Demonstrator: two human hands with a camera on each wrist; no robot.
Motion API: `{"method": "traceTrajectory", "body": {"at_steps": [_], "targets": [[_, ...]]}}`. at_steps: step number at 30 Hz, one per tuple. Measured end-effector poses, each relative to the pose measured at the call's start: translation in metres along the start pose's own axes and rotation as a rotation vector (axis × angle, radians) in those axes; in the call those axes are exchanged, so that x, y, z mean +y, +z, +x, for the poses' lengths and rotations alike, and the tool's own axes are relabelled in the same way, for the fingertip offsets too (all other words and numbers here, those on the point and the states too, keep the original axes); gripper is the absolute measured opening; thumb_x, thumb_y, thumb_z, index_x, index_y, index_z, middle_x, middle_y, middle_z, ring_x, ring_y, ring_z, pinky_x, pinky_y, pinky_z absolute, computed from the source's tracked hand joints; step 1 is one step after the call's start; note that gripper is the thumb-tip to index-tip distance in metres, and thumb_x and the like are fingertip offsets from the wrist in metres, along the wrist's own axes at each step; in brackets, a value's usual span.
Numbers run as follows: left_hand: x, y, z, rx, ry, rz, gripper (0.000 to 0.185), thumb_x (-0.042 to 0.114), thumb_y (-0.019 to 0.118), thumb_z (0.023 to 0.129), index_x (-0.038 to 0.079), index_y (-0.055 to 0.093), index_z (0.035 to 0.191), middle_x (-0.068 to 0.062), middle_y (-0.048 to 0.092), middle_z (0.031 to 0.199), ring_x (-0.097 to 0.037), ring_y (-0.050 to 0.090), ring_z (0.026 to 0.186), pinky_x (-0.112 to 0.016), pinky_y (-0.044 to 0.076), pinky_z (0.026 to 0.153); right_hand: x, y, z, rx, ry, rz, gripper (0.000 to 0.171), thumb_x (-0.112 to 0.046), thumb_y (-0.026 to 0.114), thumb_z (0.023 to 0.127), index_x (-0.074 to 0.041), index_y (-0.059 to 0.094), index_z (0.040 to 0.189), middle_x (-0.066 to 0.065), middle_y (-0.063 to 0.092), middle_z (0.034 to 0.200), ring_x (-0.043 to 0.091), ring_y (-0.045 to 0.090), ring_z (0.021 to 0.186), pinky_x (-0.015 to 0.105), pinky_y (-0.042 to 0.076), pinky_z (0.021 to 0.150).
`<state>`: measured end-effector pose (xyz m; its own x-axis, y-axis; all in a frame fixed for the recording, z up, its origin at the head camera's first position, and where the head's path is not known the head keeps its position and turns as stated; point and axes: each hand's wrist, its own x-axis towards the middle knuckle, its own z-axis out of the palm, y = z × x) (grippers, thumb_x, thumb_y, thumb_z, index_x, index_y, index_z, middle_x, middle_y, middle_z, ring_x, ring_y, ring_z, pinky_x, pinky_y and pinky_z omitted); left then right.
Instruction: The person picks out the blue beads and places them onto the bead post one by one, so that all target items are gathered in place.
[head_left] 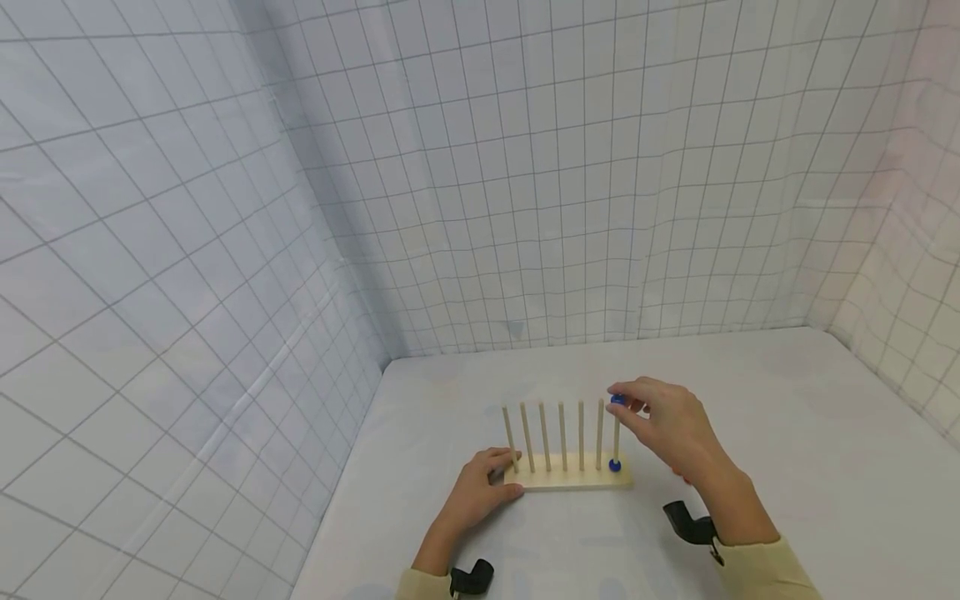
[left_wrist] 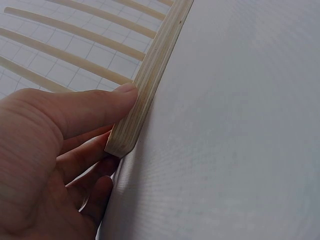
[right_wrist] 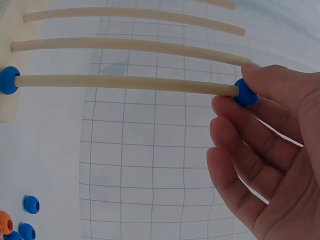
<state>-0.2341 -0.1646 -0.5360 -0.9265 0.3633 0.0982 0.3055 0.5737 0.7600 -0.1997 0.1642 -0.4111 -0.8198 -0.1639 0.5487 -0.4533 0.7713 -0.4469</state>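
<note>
Wooden rack [head_left: 570, 475] sits on the white worktop [head_left: 787, 433] with six thin pegs standing straight up in a row. From the head view, the left hand [head_left: 480, 487] rests on the left end of the rack, fingers curled over its edge. The right hand [head_left: 671, 425] is up at the top of the peg on the far right and pinches a blue bead [head_left: 617, 401] there. A second blue bead [head_left: 615, 465] sits at the bottom of that same peg, straight below the first one. So the peg runs up and down, and the right hand is the near one.

From the left wrist, the thumb [left_wrist: 95, 107] presses flat on the side of the rack's base [left_wrist: 150, 75], and the other fingers tuck under its corner.

From the right wrist, the held bead [right_wrist: 245, 93] is right on the tip of the peg [right_wrist: 125, 82], pinched by thumb and finger, while the other fingers stay loose. The low bead [right_wrist: 8, 80] is at the far end. Three blue beads and one orange bead [right_wrist: 5, 222] lie loose on the worktop.
</note>
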Motion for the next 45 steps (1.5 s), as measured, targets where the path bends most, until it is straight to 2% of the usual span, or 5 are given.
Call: {"method": "traceTrajectory", "body": {"at_steps": [9,31,45], "targets": [[-0.003,0.001,0.001,-0.001,0.015,0.001,0.054,0.038,0.079,0.085,0.018,0.067,0.134,-0.002,0.059,0.139,-0.032,0.046,0.135,-0.055,0.037,0.109,0.000,0.002,-0.003,-0.019,0.035,0.004,0.024,-0.024,0.078,0.090,-0.015,0.077,0.112,-0.012,0.070,0.093,0.010,0.063,0.082,0.036,0.053,0.071],[0.001,0.001,-0.001,0.007,0.029,0.005,0.055,0.034,0.080,0.085,0.013,0.067,0.134,-0.005,0.060,0.138,-0.031,0.049,0.133,-0.053,0.039,0.108,0.001,0.009,-0.008,-0.013,0.031,0.000,0.024,-0.023,0.079,0.089,-0.015,0.077,0.111,-0.011,0.069,0.090,0.008,0.061,0.078,0.033,0.054,0.068],[0.000,0.000,-0.001,0.008,0.030,-0.005,0.055,0.035,0.079,0.085,0.014,0.067,0.135,-0.002,0.060,0.138,-0.028,0.049,0.133,-0.052,0.039,0.109,0.005,0.014,-0.011,-0.009,0.026,0.005,0.023,-0.023,0.079,0.089,-0.014,0.077,0.110,-0.012,0.069,0.089,0.008,0.062,0.077,0.032,0.054,0.067]]}}
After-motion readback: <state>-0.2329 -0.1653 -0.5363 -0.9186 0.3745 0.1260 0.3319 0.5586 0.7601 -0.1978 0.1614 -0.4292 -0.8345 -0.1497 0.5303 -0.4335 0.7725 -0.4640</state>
